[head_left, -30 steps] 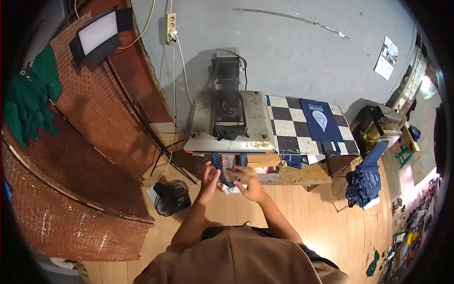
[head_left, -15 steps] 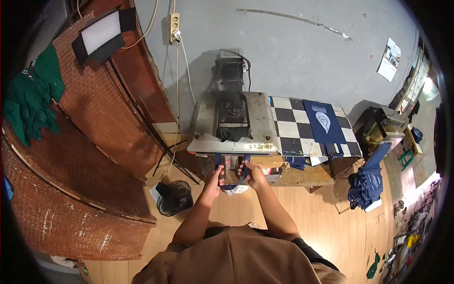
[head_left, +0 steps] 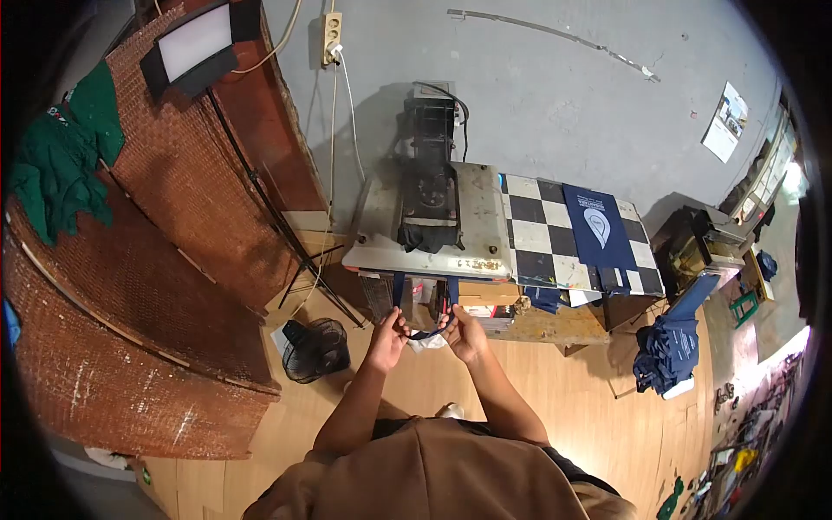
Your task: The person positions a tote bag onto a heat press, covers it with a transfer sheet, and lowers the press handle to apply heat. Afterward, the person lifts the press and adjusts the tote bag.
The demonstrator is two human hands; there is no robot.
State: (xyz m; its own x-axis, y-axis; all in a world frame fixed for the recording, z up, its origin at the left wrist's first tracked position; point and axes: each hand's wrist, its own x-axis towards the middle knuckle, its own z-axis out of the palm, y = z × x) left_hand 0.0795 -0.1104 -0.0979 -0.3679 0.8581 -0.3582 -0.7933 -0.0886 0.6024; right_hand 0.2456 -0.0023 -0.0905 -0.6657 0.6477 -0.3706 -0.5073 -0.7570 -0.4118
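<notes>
A dark blue strap (head_left: 425, 334) hangs in a loop from under the front edge of the heat press (head_left: 485, 217). My left hand (head_left: 390, 336) is closed on the loop's left side, fingers pinched near the thumb. On the loop's right side my right hand (head_left: 465, 333) grips the strap in the same way. The two hands are apart, just below the press's front edge. What the strap joins under the press is hidden.
To the right, a navy bag (head_left: 600, 227) with a white print lies on a checkered table (head_left: 537, 230). More navy bags (head_left: 667, 351) are piled farther right. A black fan (head_left: 315, 350) and a light stand (head_left: 260, 186) are at the left.
My hands were spread at the strap at first, the right one blurred; now both grip its sides. The loop is held wider open. The whole view has shifted slightly.
</notes>
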